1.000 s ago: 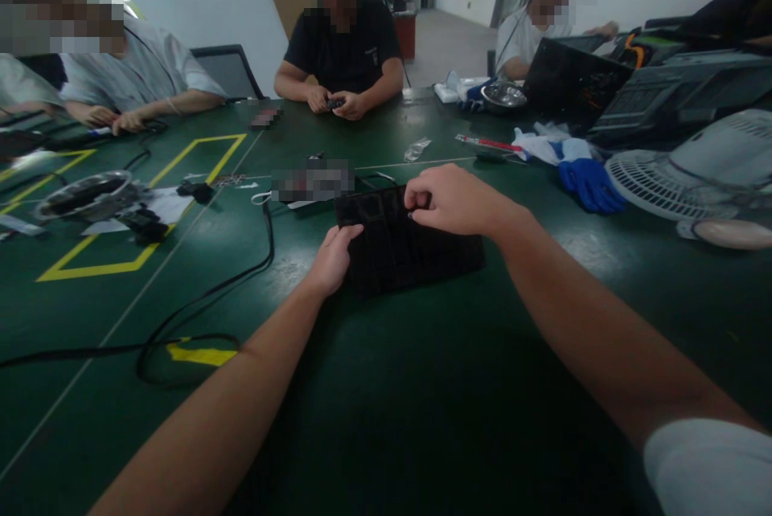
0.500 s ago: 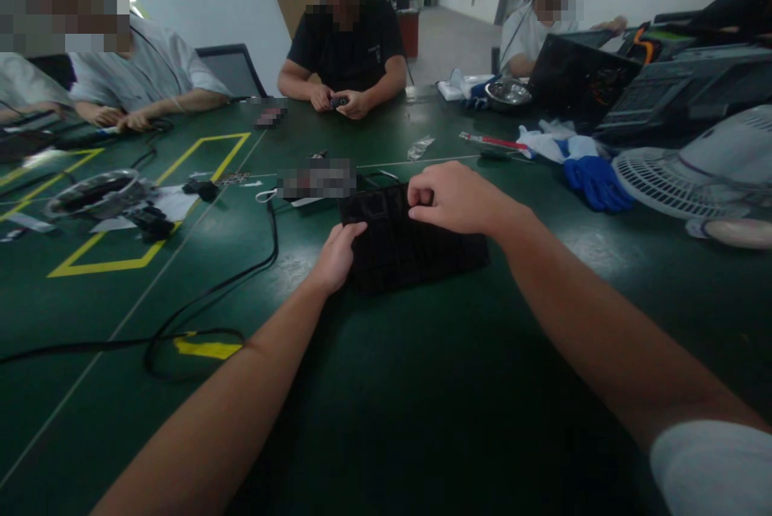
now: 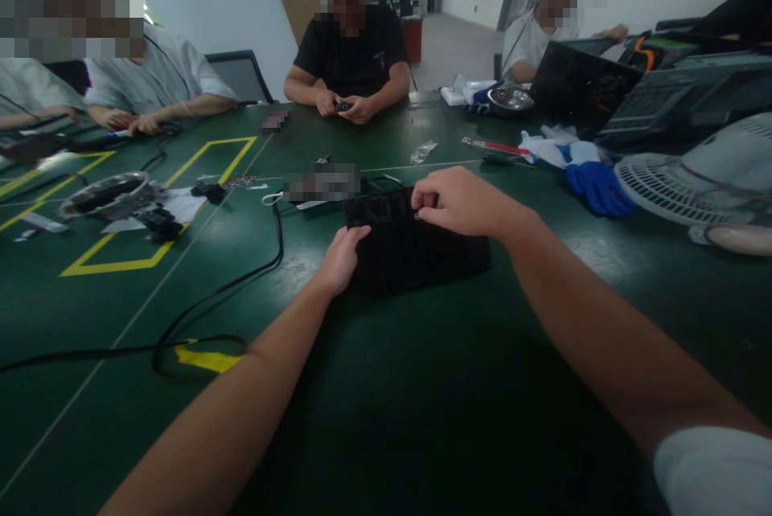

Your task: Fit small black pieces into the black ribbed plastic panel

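A flat black case or panel (image 3: 422,255) with raised sections lies on the dark green table (image 3: 458,387). My left hand (image 3: 342,260) grips its left edge, the thumb resting on top. Over the upper middle of the black case is my right hand (image 3: 455,198), its fingers curled into a pinch. A tiny bright spot shows at the right fingertips, too small to make out. Behind the case lies a blurred-out item (image 3: 322,182) with a white loop at its left.
Black cables (image 3: 223,287) curve across the left. A clear round part (image 3: 105,194) and small black parts sit beyond them. Blue-white gloves (image 3: 597,182), a fan (image 3: 663,186) and a metal bowl (image 3: 511,98) stand at right. People sit across the table.
The whole view has shifted slightly right and down. Both hands keep their places at the black case, and a tiny bright spot now shows at my right fingertips.
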Demonstrator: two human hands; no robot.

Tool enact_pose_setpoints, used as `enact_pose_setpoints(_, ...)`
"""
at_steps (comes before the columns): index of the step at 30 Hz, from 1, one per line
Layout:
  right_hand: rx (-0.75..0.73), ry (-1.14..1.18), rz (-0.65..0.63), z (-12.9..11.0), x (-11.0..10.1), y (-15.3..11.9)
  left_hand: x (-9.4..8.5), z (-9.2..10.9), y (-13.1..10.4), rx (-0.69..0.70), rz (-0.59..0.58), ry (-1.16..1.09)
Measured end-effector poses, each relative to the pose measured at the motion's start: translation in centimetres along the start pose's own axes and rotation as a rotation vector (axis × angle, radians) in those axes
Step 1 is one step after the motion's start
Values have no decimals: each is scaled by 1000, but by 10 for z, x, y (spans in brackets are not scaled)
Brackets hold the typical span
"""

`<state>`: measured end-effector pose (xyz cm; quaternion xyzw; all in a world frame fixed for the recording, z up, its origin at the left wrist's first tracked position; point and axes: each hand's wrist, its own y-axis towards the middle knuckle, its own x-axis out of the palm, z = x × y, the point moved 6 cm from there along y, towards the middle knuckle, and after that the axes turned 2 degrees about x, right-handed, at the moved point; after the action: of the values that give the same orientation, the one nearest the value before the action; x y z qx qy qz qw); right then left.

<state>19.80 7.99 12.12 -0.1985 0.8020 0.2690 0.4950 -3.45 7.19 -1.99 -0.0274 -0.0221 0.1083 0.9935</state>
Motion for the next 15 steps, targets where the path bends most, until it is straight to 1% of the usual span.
enact_pose_setpoints(3,5,3,-4,1,0,-1,2,-2,0,-27,-22,-21)
enact_pose_setpoints(15,15,-47,26,-2,2,0,3,3,-4,-42,-10,-8)
